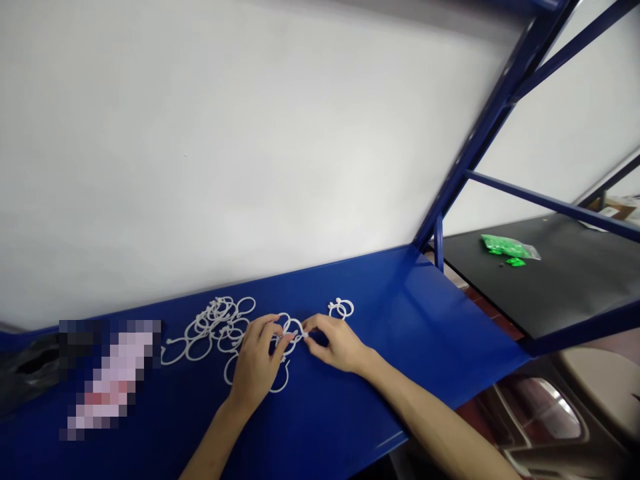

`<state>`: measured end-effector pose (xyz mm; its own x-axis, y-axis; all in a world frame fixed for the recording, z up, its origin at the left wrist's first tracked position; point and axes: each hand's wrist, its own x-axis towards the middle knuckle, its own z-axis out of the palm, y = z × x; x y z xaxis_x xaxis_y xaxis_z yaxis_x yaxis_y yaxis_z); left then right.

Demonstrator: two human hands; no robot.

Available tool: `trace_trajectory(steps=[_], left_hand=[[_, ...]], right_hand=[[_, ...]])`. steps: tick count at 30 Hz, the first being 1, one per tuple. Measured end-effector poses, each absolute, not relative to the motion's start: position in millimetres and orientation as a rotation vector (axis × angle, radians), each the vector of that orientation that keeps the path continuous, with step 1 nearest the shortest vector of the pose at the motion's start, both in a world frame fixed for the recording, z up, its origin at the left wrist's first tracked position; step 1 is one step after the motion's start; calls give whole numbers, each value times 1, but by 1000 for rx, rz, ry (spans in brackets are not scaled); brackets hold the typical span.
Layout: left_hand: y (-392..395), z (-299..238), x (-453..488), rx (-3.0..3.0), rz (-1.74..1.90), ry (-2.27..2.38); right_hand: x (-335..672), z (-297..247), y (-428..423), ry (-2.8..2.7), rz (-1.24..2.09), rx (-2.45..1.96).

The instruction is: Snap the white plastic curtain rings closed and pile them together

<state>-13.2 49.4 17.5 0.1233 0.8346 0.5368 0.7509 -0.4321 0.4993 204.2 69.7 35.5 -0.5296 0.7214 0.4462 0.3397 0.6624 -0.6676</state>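
On a blue metal shelf (410,313) lies a heap of several white plastic rings (215,323). My left hand (257,363) and my right hand (335,343) meet over the shelf's middle, both pinching one white ring (293,328) between fingertips. Another white ring (277,383) lies partly under my left hand. A single small ring (341,308) rests alone just beyond my right hand.
A white wall (225,147) rises behind the shelf. A blue upright post (493,117) stands at the shelf's right end. Beyond it a black shelf (565,280) holds a bag of green parts (507,247). A blurred-out patch (107,380) covers the left.
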Motion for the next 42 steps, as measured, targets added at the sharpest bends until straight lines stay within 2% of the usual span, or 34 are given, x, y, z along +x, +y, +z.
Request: trace_trajectory(steps=[8,14,21,27,31,38,42], left_hand=[[52,14,-13,1888,1274,1529],[59,12,-24,1663,1249,1502],[58,27,-30,2007,1196,1614],[40,36,-18,2454,1122,1362],[34,31,-8,2543,1114,1316],[34,27,0,2166,1255,1555],[33,27,3,1842,1291,1556]], right_hand=[[203,46,63,-2120,717,-622],[202,48,59,-2080,664,-637],[202,48,59,-2014,654,-732],[201,46,58,-2023,626,-714],[202,44,59,-2021,590,-686],[200,38,56,-1947,740,-868],[193,36,50,-1938,863,-807]])
